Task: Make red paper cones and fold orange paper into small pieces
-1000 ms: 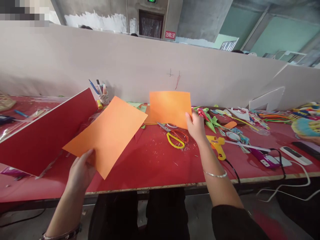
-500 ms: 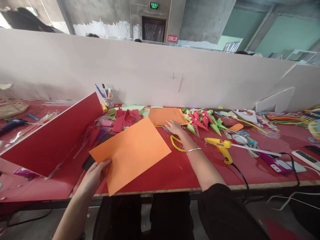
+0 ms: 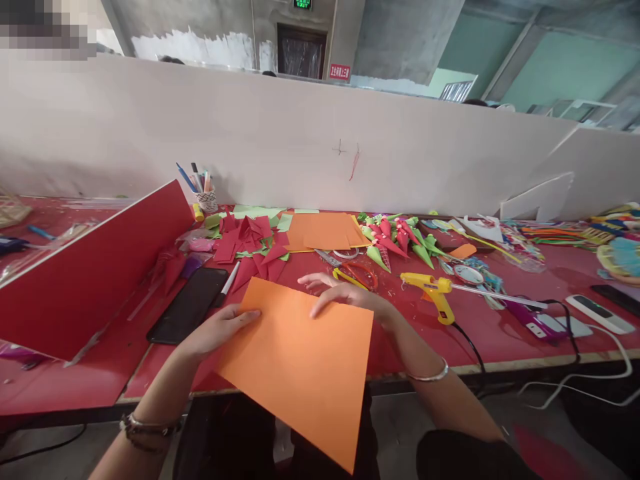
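A sheet of orange paper (image 3: 305,360) is tilted over the table's front edge and my lap. My left hand (image 3: 225,330) grips its upper left corner, thumb on the face and the other fingers hidden behind. At the top edge, my right hand (image 3: 345,297) has the sheet loosely between its thumb, on the face, and its fingers, which reach past the edge. Beyond that hand lie scissors with orange handles (image 3: 363,273) and a yellow-handled tool (image 3: 347,279). Farther back rests a stack of orange paper (image 3: 325,231).
A black phone (image 3: 187,307) and a white pen (image 3: 230,278) lie left, beside an upright red board (image 3: 105,273). Red paper pieces (image 3: 245,237) and red and green paper cones (image 3: 395,240) stand behind. A yellow glue gun (image 3: 433,293) and power strip (image 3: 537,320) are right.
My right hand has come back from the orange stack to the held sheet's top edge. The sheet has moved right and turned, uncovering the phone and pen.
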Action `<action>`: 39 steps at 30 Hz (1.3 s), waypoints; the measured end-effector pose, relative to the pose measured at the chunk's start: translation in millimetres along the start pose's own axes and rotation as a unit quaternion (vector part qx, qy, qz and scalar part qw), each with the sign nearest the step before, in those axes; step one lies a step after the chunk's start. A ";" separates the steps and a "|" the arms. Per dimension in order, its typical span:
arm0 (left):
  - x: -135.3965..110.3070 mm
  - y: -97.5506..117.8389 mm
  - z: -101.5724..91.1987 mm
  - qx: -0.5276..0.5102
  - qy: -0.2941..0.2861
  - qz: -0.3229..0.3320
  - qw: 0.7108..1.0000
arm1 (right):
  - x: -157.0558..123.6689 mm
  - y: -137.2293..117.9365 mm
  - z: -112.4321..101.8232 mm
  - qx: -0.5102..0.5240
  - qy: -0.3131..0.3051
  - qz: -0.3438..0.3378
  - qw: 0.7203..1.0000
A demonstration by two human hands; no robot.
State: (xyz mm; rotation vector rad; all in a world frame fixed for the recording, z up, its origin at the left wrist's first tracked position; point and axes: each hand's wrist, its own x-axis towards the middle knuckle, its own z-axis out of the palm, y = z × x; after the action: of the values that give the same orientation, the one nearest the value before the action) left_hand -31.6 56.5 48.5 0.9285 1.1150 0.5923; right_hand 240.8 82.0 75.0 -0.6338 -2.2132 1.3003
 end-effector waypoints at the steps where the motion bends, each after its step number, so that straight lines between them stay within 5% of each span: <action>1: 1.4 2.2 2.5 0.017 -0.013 0.001 1.000 | -4.2 0.9 1.6 0.006 0.009 0.008 1.000; 8: 18.0 0.8 33.6 0.096 -0.007 0.079 0.992 | -14.8 31.2 20.4 0.002 0.133 0.125 0.983; 15: 24.4 -9.9 55.2 0.077 0.136 0.157 0.975 | -0.9 34.4 33.8 -0.050 0.249 0.125 0.959; 22: 21.4 -7.2 67.9 0.109 -0.001 0.146 0.983 | 12.1 20.0 36.4 -0.128 0.373 0.085 0.915; 28: 20.3 -4.8 71.1 0.124 0.021 0.140 0.982 | 17.9 6.0 39.7 -0.192 0.422 0.037 0.885; 34: 18.6 -5.0 67.0 0.067 0.014 0.133 0.989 | 16.6 9.8 45.3 -0.004 0.473 0.027 0.881; 39: 16.1 -3.0 64.4 0.033 0.042 0.142 0.988 | 12.1 12.8 53.0 0.204 0.373 0.080 0.902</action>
State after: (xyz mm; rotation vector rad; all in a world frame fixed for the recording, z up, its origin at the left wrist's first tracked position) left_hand 34.1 47.0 47.4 1.1386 1.0899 0.8387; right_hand 200.4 60.1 43.3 -0.9569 -1.2477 1.2593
